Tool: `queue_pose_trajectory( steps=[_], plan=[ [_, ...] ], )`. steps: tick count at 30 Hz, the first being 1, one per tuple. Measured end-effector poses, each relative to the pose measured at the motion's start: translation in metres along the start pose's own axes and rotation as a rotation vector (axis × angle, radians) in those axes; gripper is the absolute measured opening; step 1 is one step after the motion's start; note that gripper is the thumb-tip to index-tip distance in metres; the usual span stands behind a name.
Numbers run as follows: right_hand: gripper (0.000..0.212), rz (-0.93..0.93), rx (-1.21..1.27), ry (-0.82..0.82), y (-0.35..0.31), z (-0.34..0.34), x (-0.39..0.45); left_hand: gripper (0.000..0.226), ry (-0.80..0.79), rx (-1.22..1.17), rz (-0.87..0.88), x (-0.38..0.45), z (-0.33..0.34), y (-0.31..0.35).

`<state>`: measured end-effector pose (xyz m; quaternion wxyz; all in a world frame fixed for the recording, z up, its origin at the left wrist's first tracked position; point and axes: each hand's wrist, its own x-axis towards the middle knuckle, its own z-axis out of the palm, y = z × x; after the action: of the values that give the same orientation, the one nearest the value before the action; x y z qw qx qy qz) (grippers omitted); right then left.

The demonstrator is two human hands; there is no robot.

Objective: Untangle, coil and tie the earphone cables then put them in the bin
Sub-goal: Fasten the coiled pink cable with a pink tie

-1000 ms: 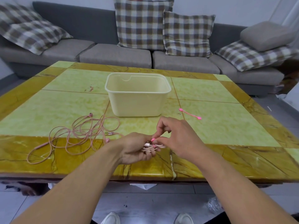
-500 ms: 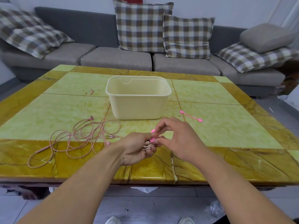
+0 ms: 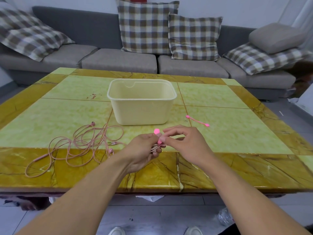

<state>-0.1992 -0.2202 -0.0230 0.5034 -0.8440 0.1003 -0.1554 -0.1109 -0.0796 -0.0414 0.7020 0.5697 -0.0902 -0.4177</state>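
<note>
Head view: above the table's [image 3: 220,168] near edge, the left hand [image 3: 142,153] grips a coiled earphone cable [image 3: 155,148] steady so the right hand [image 3: 184,143] can pinch a pink tie [image 3: 158,136] round it. The bin [image 3: 142,107] waits mid-table, and a tangled cable [image 3: 81,143] lies near the left edge.

Bare forearms without sleeves, and white shoe toes [image 3: 116,231] below the table edge.
</note>
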Motion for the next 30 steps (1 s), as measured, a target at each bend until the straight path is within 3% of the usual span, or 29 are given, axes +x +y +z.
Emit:
queue_pose_trajectory(
  steps=[4, 8, 14, 18, 26, 30],
  plan=[
    [0.009, 0.001, -0.089, 0.04, 0.002, 0.003, 0.002, 0.028, 0.046, -0.068, 0.029, 0.001, 0.005, -0.001],
    [0.016, -0.022, -0.065, 0.048, 0.007, 0.001, 0.003, 0.021, -0.034, -0.075, -0.015, -0.001, 0.002, 0.001],
    [0.034, 0.081, 0.095, -0.237, 0.006, -0.022, 0.003, 0.017, -0.203, 0.144, -0.065, -0.005, -0.003, -0.001],
    [0.02, 0.109, 0.018, -0.101, 0.005, -0.023, 0.006, 0.015, -0.23, 0.234, -0.052, -0.006, 0.0, -0.004],
    [0.007, 0.121, -0.083, -0.078, 0.003, -0.015, 0.003, 0.012, -0.136, 0.362, 0.056, -0.006, 0.003, -0.005],
    [0.004, 0.227, 0.103, 0.016, 0.006, -0.018, 0.006, 0.024, -0.193, 0.298, 0.072, -0.009, 0.004, -0.001]
  ],
)
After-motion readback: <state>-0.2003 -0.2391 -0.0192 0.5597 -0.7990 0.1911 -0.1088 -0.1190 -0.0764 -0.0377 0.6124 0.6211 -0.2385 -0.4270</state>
